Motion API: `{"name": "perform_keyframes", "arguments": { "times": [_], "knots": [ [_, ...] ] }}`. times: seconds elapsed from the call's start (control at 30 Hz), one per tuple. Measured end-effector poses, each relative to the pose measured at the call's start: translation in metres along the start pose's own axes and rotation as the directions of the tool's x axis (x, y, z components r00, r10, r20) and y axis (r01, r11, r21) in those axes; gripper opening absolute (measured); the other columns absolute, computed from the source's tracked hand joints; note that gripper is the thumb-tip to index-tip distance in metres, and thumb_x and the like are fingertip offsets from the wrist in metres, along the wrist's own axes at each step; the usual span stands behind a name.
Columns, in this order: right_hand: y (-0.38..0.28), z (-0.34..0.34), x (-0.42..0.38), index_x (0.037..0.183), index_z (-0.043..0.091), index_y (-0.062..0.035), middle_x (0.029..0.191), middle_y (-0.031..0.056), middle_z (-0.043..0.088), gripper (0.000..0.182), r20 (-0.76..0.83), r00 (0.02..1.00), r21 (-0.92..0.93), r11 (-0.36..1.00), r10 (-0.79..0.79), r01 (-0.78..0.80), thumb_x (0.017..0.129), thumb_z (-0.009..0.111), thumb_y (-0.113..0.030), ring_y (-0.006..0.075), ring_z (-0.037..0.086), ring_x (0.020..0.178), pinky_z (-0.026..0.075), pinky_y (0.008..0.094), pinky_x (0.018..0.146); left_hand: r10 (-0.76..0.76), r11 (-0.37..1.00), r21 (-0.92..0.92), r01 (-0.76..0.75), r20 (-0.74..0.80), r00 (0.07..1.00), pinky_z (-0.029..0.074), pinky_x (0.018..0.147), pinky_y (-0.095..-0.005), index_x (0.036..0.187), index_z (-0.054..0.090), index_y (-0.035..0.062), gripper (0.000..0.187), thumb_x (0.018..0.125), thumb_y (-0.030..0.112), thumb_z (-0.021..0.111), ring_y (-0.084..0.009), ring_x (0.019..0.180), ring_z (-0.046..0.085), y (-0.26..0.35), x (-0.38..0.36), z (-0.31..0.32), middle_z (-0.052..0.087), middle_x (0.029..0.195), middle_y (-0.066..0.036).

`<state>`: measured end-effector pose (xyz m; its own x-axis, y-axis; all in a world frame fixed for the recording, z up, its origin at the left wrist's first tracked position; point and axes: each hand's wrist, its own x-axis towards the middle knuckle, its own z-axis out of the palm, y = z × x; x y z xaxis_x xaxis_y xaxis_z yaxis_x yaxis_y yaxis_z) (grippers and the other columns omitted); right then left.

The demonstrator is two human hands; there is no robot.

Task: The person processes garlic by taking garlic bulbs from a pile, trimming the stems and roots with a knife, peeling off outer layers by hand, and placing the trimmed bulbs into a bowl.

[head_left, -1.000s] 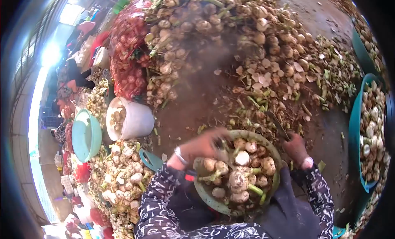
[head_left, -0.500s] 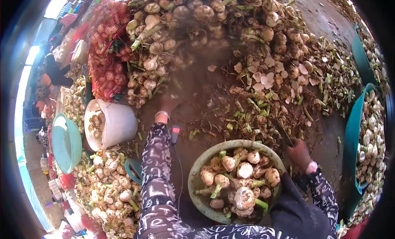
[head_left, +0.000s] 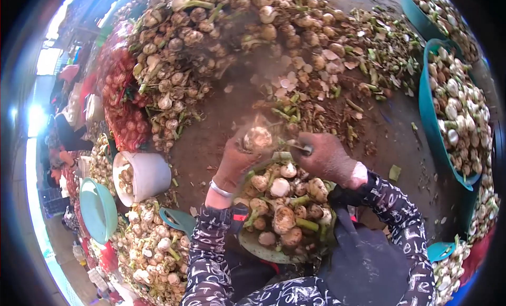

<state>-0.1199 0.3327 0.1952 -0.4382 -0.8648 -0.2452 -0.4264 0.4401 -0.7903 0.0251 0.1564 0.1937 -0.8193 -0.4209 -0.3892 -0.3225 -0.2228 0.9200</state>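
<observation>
In front of me my left hand [head_left: 235,158] has its fingers wrapped round a pale garlic bulb [head_left: 258,139] with roots still on it. My right hand [head_left: 325,157], closed on a knife [head_left: 301,146], is close beside the bulb. Only a short part of the knife shows; the fingers hide most of it. Both hands are just above the far rim of a round basin [head_left: 263,252], which sits at my lap. Trimmed garlic bulbs [head_left: 284,219], some with short green stem stubs, fill that basin.
A big heap of untrimmed garlic [head_left: 179,37] lies ahead, with cut stems and peelings [head_left: 390,48] to its right. Red mesh sacks [head_left: 120,77], a white bucket [head_left: 150,176] and a green basin [head_left: 100,211] stand left. Teal tubs [head_left: 429,106] of garlic are at right.
My left hand has come back from the heap side and now has a garlic bulb in it. My right hand has moved inward and up with the knife, meeting it above the basin. The view has shifted.
</observation>
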Motion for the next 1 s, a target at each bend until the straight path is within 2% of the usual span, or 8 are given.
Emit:
{"name": "perform_keyframes", "arguments": {
  "times": [0.13, 0.23, 0.3, 0.4, 0.5, 0.73, 0.87, 1.0],
  "knots": [
    [0.001, -0.005, -0.018, 0.088, 0.060, -0.0079, 0.073, 0.0177, 0.063, 0.032, -0.037, 0.990, -0.112, 0.985, -0.138, 0.133, 0.081, 0.061, -0.039, 0.0363, 0.063, 0.073, 0.050, 0.0455, 0.066, 0.210, 0.876, 0.421, -0.234, 0.105, 0.972, 0.053, 0.078, -0.0283, 0.118, 0.054, 0.0036, 0.052, 0.072, 0.012, 0.079, -0.0142, 0.091, 0.061, -0.003, -0.009, 0.013, 0.064, 0.106, -0.006],
    [0.001, -0.008, -0.027, 0.087, 0.059, -0.0078, 0.071, 0.0171, 0.063, 0.031, -0.115, 0.966, -0.117, 0.969, -0.232, 0.219, 0.079, 0.063, -0.037, 0.0361, 0.063, 0.070, 0.049, 0.0459, 0.064, 0.320, 0.902, 0.284, -0.325, 0.067, 0.945, 0.053, 0.074, -0.0279, 0.112, 0.057, 0.0026, 0.047, 0.072, 0.017, 0.080, -0.0156, 0.089, 0.062, -0.011, -0.013, 0.022, 0.065, 0.102, -0.007],
    [0.001, -0.010, -0.030, 0.085, 0.059, -0.0076, 0.067, 0.0166, 0.061, 0.030, -0.170, 0.949, -0.107, 0.962, -0.265, 0.250, 0.076, 0.065, -0.035, 0.0358, 0.063, 0.067, 0.049, 0.0464, 0.062, 0.153, 0.957, -0.255, -0.139, 0.038, 0.987, 0.054, 0.078, -0.0290, 0.113, 0.056, 0.0003, 0.047, 0.076, 0.021, 0.077, -0.0169, 0.091, 0.063, -0.013, -0.018, 0.031, 0.064, 0.103, -0.008],
    [0.003, -0.011, -0.033, 0.085, 0.057, -0.0077, 0.068, 0.0159, 0.061, 0.031, -0.189, 0.939, -0.145, 0.954, -0.288, 0.264, 0.074, 0.066, -0.035, 0.0348, 0.062, 0.067, 0.049, 0.0456, 0.061, 0.005, 0.975, -0.218, 0.038, 0.191, 0.982, 0.051, 0.082, -0.0311, 0.112, 0.058, 0.0040, 0.038, 0.080, 0.019, 0.072, -0.0152, 0.095, 0.061, -0.038, -0.018, 0.019, 0.063, 0.108, -0.005],
    [0.006, -0.007, -0.035, 0.086, 0.055, -0.0080, 0.072, 0.0140, 0.062, 0.030, -0.215, 0.893, -0.222, 0.910, -0.396, 0.350, 0.073, 0.066, -0.033, 0.0327, 0.063, 0.068, 0.049, 0.0437, 0.061, 0.276, 0.845, 0.399, -0.355, 0.242, 0.930, 0.049, 0.088, -0.0302, 0.118, 0.054, 0.0044, 0.035, 0.086, 0.013, 0.064, -0.0155, 0.098, 0.060, -0.048, -0.016, 0.026, 0.060, 0.115, -0.003],
    [0.052, 0.001, -0.011, 0.092, 0.059, -0.0073, 0.071, 0.0127, 0.061, 0.029, -0.219, 0.873, -0.243, 0.891, -0.435, 0.383, 0.074, 0.068, -0.027, 0.0323, 0.063, 0.070, 0.050, 0.0413, 0.060, -0.181, 0.968, -0.199, 0.152, -0.135, 0.974, 0.051, 0.083, -0.0278, 0.116, 0.051, 0.0001, 0.048, 0.077, 0.013, 0.075, -0.0163, 0.096, 0.061, -0.002, -0.034, 0.078, 0.062, 0.107, -0.007],
    [0.130, -0.024, 0.010, 0.093, 0.063, -0.0057, 0.075, 0.0181, 0.064, 0.026, -0.150, 0.920, -0.366, 0.844, 0.363, -0.393, 0.082, 0.060, -0.029, 0.0337, 0.064, 0.071, 0.051, 0.0430, 0.064, 0.073, 0.997, -0.001, -0.073, 0.086, 0.994, 0.050, 0.084, -0.0263, 0.122, 0.050, 0.0016, 0.065, 0.067, 0.013, 0.083, -0.0132, 0.095, 0.060, 0.015, -0.060, 0.097, 0.061, 0.108, -0.006],
    [0.111, -0.039, -0.021, 0.094, 0.063, -0.0101, 0.079, 0.0188, 0.065, 0.024, -0.356, 0.900, -0.239, 0.907, 0.250, -0.346, 0.079, 0.063, -0.029, 0.0312, 0.065, 0.072, 0.051, 0.0419, 0.066, -0.030, 0.999, -0.039, 0.033, 0.080, 0.996, 0.050, 0.084, -0.0261, 0.124, 0.048, 0.0029, 0.067, 0.067, 0.014, 0.083, -0.0129, 0.099, 0.058, 0.024, -0.044, 0.076, 0.059, 0.113, -0.005]
  ]
}}
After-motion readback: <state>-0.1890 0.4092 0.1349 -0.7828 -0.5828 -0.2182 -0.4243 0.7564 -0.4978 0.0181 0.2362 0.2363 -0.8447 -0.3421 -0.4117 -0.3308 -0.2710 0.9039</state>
